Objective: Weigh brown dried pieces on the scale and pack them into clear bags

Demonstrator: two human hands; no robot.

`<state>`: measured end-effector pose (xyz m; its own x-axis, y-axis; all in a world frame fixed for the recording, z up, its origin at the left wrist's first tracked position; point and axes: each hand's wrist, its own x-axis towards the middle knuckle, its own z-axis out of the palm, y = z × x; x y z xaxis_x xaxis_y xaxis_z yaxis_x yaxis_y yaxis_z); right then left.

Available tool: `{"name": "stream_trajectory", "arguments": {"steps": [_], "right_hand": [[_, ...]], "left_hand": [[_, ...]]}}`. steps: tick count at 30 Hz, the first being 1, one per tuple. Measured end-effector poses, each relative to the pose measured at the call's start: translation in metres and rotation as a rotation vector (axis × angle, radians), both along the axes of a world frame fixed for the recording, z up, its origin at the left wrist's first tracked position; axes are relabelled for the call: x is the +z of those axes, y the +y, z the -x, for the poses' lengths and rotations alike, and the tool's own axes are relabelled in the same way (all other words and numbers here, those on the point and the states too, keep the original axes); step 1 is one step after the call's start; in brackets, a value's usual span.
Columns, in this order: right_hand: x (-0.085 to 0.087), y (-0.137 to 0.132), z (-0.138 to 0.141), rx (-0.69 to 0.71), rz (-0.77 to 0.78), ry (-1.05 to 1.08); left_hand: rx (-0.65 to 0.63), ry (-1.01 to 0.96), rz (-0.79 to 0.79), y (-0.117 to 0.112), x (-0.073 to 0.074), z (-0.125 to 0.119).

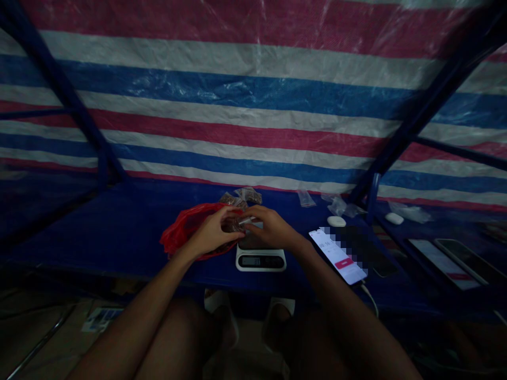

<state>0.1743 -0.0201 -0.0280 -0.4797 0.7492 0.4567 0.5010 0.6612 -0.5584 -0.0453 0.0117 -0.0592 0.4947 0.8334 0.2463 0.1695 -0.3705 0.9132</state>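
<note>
My left hand [212, 232] reaches over a crumpled red plastic bag [176, 232], its thumb and fingers closed on a small clear plastic bag [236, 225] with something brownish in it. From the other side my right hand [271, 228] meets it, fingers curled at the same small bag's edge. A pale strip shows by the right fingertips; I cannot make out what it is. Directly under the right hand sits a white kitchen scale [240, 262] with a lit display, its plate partly covered. Just beyond the hands lie several filled small bags [251, 195] with brown contents.
The blue tabletop [111, 227] stands before a striped tarp [237, 89] and blue metal frame bars [396, 137]. To the right are a lit phone [336, 258] on a cable, a dark phone-like slab [376, 253], a white earbud case [336, 221] and clear empty bags [306, 198].
</note>
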Motion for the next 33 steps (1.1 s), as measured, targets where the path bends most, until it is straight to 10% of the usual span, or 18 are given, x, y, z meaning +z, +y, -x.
{"name": "stream_trajectory", "arguments": {"steps": [33], "right_hand": [[0.009,-0.006,-0.007,-0.047,-0.067,-0.028]], "left_hand": [[0.026,0.115,-0.112,-0.003,0.007,0.004]]}}
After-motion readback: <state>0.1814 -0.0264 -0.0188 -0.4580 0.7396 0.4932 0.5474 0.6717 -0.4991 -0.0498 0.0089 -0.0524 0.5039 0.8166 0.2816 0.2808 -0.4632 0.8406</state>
